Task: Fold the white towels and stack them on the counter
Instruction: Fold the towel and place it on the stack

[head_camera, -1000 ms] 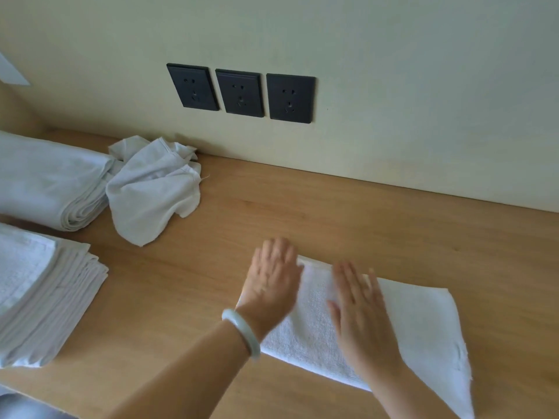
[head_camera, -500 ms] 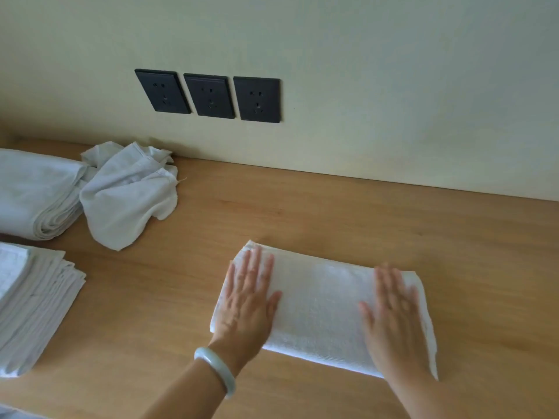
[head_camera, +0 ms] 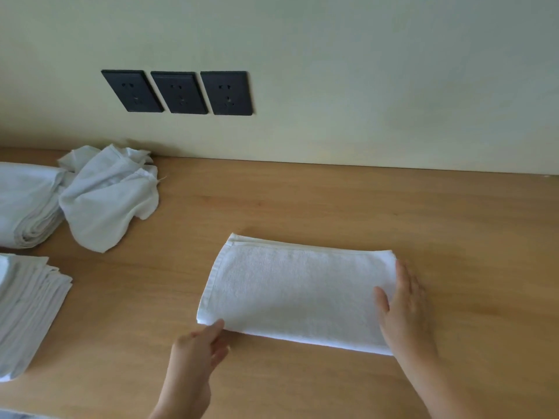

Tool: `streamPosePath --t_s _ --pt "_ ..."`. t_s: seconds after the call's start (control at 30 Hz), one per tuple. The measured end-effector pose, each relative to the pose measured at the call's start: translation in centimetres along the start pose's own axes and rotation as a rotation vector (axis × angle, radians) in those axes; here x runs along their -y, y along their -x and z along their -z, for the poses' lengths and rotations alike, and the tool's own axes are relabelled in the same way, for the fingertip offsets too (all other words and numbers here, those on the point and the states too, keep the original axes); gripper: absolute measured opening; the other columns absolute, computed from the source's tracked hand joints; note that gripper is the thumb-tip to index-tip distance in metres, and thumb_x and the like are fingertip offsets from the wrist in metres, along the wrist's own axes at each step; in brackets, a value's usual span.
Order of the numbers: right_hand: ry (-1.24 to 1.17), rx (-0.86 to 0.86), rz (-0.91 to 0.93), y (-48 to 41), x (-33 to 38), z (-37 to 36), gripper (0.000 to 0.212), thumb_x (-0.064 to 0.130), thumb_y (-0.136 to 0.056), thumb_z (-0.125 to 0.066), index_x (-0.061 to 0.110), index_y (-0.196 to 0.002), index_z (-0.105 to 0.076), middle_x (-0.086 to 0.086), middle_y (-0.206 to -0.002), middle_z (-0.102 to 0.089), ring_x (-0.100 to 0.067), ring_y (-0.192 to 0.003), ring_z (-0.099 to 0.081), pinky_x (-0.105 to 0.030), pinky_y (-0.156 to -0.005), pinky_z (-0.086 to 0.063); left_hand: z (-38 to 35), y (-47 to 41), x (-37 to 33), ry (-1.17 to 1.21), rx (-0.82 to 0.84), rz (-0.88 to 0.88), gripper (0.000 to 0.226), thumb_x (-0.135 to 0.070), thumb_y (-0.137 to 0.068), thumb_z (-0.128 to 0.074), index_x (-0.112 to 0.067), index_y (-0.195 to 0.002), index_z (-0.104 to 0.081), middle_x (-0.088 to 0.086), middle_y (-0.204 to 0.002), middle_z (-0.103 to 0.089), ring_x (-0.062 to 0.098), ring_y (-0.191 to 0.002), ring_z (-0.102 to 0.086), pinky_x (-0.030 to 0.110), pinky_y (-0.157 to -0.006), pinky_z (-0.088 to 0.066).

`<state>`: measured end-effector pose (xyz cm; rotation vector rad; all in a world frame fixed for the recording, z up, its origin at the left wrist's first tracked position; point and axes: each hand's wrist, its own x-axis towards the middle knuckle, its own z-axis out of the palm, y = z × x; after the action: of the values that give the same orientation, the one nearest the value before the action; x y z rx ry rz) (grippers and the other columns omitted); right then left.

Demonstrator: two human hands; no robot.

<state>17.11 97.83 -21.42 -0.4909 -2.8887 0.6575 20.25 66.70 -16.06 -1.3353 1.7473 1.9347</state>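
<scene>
Towel (head_camera: pixel 296 291): judged soft, light, limp; lift by left corners. Right hand (head_camera: pixel 402 306) flat, pressing right end. Left hand (head_camera: pixel 196 352) at near-left corner; grip cannot be told.

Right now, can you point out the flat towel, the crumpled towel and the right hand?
Flat towel (head_camera: pixel 290 293): head view, middle of its top face.
Crumpled towel (head_camera: pixel 106 207): head view, its large front lobe.
Right hand (head_camera: pixel 406 303): head view, back of the hand.
</scene>
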Motion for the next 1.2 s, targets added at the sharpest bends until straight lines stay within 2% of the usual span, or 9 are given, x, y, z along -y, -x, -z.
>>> streamPosePath --t_s 0.1,0.2,0.3,0.47,0.57,0.67,0.77,0.9,1.2 --pt "-0.103 0.058 -0.309 -0.8 0.3 1.7 0.063 0.015 -0.084 -0.069 -0.002 -0.138 -0.042 -0.025 -0.134 -0.046 -0.04 -0.126 -0.038 -0.048 -0.107 -0.032 -1.5 0.7 -1.0 0.24 0.038 0.08 0.014 0.002 -0.088 -0.064 0.015 -0.093 -0.06 0.026 -0.097 -0.068 0.037 -0.092 -0.066 0.048 -0.086 -0.053" --pt "-0.204 0.197 -0.52 -2.2 0.0 2.4 0.063 0.021 -0.072 -0.076 0.006 -0.127 -0.05 -0.016 -0.126 -0.048 -0.035 -0.115 -0.047 -0.047 -0.096 -0.044 -2.8 -0.3 -2.7 0.276 0.138 0.156 0.021 -0.007 -0.086 -0.07 0.005 -0.103 -0.063 0.019 -0.088 -0.073 0.033 -0.092 -0.068 0.047 -0.087 -0.054" --pt "-0.314 0.312 -0.606 -3.4 0.5 2.9 0.051 0.018 -0.062 -0.08 0.012 -0.104 -0.052 -0.011 -0.105 -0.059 -0.029 -0.086 -0.063 -0.045 -0.074 -0.057 -3.0 -1.7 -4.2 0.18 0.141 0.105 0.023 -0.011 -0.083 -0.075 0.0 -0.099 -0.062 0.016 -0.085 -0.072 0.029 -0.088 -0.067 0.045 -0.084 -0.055" --pt "-0.469 0.505 -0.685 -4.0 0.9 3.4 0.034 0.009 -0.075 -0.076 0.001 -0.102 -0.057 -0.016 -0.097 -0.065 -0.029 -0.081 -0.062 -0.036 -0.067 -0.049 -3.8 -3.9 -5.1 0.082 0.095 0.027 0.019 0.007 -0.081 -0.068 0.004 -0.099 -0.061 0.014 -0.088 -0.066 0.027 -0.08 -0.064 0.035 -0.066 -0.051" --pt "-0.62 0.515 -0.647 -3.9 1.3 4.6 0.027 0.012 -0.085 -0.069 0.008 -0.109 -0.058 -0.01 -0.103 -0.066 -0.026 -0.09 -0.062 -0.034 -0.068 -0.046 -3.4 -5.1 -7.2 -0.027 0.185 0.14 0.018 0.012 -0.08 -0.062 0.002 -0.095 -0.059 0.015 -0.085 -0.064 0.028 -0.076 -0.062 0.035 -0.063 -0.053" --pt "-0.687 0.488 -0.507 -3.7 2.1 6.3 0.024 0.012 -0.088 -0.063 0.017 -0.11 -0.056 -0.003 -0.102 -0.065 -0.02 -0.089 -0.063 -0.032 -0.065 -0.045 -2.5 -6.5 -9.9 -0.179 0.32 0.21 0.039 -0.012 -0.071 -0.079 -0.001 -0.105 -0.063 0.014 -0.098 -0.071 0.03 -0.089 -0.067 0.04 -0.075 -0.058" --pt "-0.687 0.439 -0.393 -3.7 3.0 7.5 0.019 0.016 -0.09 -0.062 0.017 -0.107 -0.056 -0.003 -0.099 -0.065 -0.019 -0.085 -0.063 -0.031 -0.064 -0.044 -3.9 -6.8 -11.6 -0.369 0.339 0.145 0.053 -0.028 -0.071 -0.086 -0.004 -0.112 -0.063 0.013 -0.107 -0.072 0.03 -0.098 -0.069 0.042 -0.086 -0.056" --pt "-0.642 0.353 -0.307 -4.3 4.0 9.7 0.016 0.026 -0.091 -0.058 0.011 -0.093 -0.056 -0.007 -0.088 -0.061 -0.021 -0.076 -0.056 -0.033 -0.063 -0.04 -5.4 -5.1 -12.7 -0.578 0.368 0.004 0.049 -0.021 -0.08 -0.079 0.0 -0.12 -0.06 0.015 -0.108 -0.07 0.031 -0.099 -0.067 0.042 -0.09 -0.054" --pt "-0.718 0.37 -0.141 -6.0 8.9 13.6 0.019 0.033 -0.092 -0.059 0.014 -0.094 -0.059 -0.011 -0.096 -0.065 -0.027 -0.085 -0.063 -0.038 -0.073 -0.048 2.5 1.0 -14.5 -0.357 0.254 -0.23 0.042 -0.035 -0.081 -0.078 -0.012 -0.114 -0.065 0.008 -0.106 -0.074 0.029 -0.098 -0.071 0.046 -0.094 -0.054"
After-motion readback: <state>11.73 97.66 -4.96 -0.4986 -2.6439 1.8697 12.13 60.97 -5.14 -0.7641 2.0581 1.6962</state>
